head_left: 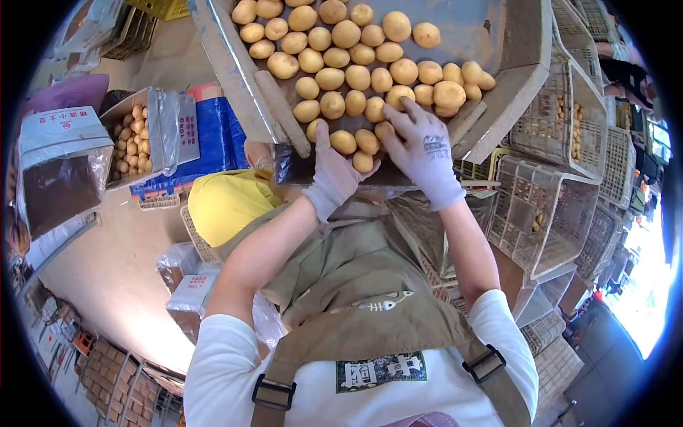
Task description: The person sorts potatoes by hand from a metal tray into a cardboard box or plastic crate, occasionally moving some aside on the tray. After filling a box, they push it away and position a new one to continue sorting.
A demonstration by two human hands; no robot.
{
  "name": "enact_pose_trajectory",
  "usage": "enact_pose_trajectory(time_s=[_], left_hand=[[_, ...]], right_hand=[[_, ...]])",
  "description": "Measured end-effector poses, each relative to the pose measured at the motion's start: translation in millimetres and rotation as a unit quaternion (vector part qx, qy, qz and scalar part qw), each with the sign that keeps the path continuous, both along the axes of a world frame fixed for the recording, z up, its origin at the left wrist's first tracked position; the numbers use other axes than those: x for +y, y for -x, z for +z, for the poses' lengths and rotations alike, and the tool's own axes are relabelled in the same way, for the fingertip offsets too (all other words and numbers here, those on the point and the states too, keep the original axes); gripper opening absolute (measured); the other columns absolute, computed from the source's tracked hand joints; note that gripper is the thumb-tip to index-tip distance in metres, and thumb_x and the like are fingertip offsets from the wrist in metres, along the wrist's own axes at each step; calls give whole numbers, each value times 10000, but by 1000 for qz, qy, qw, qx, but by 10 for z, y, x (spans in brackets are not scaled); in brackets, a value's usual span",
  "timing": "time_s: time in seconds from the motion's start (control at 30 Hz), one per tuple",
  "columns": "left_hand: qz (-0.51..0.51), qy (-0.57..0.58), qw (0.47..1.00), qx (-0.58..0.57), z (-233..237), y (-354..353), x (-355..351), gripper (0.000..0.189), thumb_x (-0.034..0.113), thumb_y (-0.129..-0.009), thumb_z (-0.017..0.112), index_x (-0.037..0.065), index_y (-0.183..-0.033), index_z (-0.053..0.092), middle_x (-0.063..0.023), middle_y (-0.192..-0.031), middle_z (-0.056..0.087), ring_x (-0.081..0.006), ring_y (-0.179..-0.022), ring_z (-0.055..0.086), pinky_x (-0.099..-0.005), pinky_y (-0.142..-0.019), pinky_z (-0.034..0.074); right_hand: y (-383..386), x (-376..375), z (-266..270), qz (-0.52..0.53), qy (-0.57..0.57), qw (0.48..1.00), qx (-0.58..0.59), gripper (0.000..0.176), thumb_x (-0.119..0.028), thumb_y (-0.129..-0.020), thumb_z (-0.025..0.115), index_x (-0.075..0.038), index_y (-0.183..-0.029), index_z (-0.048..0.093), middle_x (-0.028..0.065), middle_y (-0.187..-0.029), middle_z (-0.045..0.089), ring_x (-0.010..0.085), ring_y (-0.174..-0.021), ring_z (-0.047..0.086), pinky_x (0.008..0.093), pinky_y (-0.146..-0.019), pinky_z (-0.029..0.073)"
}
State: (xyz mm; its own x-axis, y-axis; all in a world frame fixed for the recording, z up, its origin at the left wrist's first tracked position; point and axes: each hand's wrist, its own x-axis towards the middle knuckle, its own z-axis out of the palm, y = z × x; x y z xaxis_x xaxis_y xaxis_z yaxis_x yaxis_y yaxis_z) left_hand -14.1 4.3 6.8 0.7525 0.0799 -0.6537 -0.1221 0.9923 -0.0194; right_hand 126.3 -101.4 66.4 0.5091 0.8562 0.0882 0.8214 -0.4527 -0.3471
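Well off to the left of the left hand, an open carton of small potatoes (pixel 131 142) is seen, lined with clear plastic. A blue sack (pixel 217 135) lies between it and that hand.

The left hand (pixel 333 176), gloved, is laid open and flat at the near lip of the worktop (pixel 462 28). Nothing is gripped; its fingertips are rested against the lowest of the potatoes (pixel 353 146). A risk is judged here: the potatoes are piled loosely and funnelled toward this lip. If the open hand were lifted or slid sideways, the bottom ones could be let over the edge and bruised.

Just to the right, the right hand (pixel 425 153), also gloved, is spread open with its fingers over a larger potato (pixel 398 96), which is covered rather than clasped. A careless push from these fingers could set its neighbours rolling, since the round tubers are packed touching one another.

The rest of the potatoes are found directly beyond the fingertips of both hands, spread away from them across the worktop. Further right of the right hand, plastic crates (pixel 548 213) are stacked, well apart from the potatoes.
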Motion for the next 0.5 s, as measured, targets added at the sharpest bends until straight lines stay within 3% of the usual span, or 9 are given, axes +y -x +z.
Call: enact_pose_trajectory(time_s=[0.1,0.13,0.23,0.33,0.43,0.47,0.5], left_hand=[[-5,-7,1000,5,69,-46,22,927,840,-831,441,221,-1511,326,-46,-1535,377,-282,-1383,407,-592,-1081,351],[2,-7,1000,-18,42,-67,18,957,859,-816,433,219,-1518,311,-50,-1549,354,-286,-1409,378,-597,-1090,347],[6,18,1000,11,38,-90,14,949,844,-846,379,194,-1532,290,-71,-1557,354,-324,-1419,377,-605,-1101,378],[-5,0,1000,-15,73,-101,12,947,843,-857,345,191,-1540,281,-82,-1565,345,-335,-1426,363,-600,-1108,364],[-16,-18,998,-61,129,-90,30,916,826,-880,296,199,-1547,272,-88,-1580,320,-340,-1432,350,-596,-1118,344],[-14,-8,997,-76,127,-81,39,913,823,-881,300,199,-1548,274,-87,-1582,316,-340,-1436,342,-597,-1122,339],[-13,1,996,-90,119,-72,51,911,820,-883,303,200,-1549,275,-86,-1584,313,-339,-1439,334,-597,-1125,334]], right_hand=[[-83,368,190,-18,39,999,14,387,-196,-848,637,-212,-1235,655,188,-1289,592,349,-882,686,469,-764,534],[-102,476,85,6,81,996,-46,366,-204,-889,618,-158,-1252,637,197,-1275,593,332,-877,693,458,-712,548],[-122,663,141,0,163,987,4,344,-254,-906,598,-160,-1237,590,198,-1119,639,347,-859,682,485,-688,541],[-187,717,59,-58,149,986,48,310,-261,-906,609,-150,-1195,602,173,-1021,657,350,-876,673,475,-698,534],[-177,515,20,-53,-51,994,86,356,-256,-883,654,-151,-1219,601,163,-1021,667,351,-906,670,449,-748,537],[-170,389,65,-23,-173,983,62,414,-186,-804,711,-122,-1200,614,136,-976,658,329,-824,660,425,-671,528],[-187,233,294,11,-201,979,40,453,-141,-767,742,-112,-1208,643,113,-997,666,306,-841,659,407,-714,527]])
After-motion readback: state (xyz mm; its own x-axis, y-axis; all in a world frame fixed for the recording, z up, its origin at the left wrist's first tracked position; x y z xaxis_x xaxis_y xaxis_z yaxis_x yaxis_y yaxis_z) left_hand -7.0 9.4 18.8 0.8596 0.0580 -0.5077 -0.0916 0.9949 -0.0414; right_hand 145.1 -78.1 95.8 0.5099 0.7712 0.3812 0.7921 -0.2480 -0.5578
